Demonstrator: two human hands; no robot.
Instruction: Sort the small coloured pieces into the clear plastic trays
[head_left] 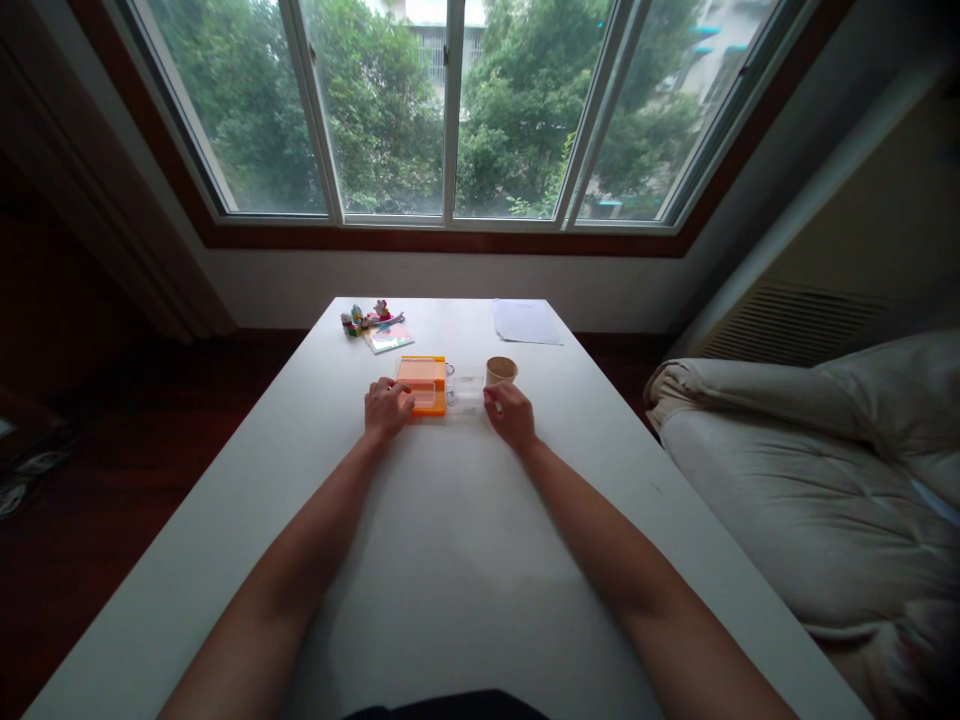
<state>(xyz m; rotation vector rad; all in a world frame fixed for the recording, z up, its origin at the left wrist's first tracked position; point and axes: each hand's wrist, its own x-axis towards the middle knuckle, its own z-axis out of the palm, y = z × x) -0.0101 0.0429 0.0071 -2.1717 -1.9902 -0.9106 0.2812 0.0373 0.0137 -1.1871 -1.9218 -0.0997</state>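
On the bench (450, 540), the left hand (386, 407) lies with curled fingers on the orange box (422, 385), likely to steady it, and the right hand (510, 413) touches its clear part (466, 385); whether either really grips, I cannot tell.

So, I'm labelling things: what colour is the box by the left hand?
The box is orange, clearest in the head view.

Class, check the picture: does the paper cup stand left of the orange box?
No, the paper cup stands right of the orange box, just beyond the right hand.
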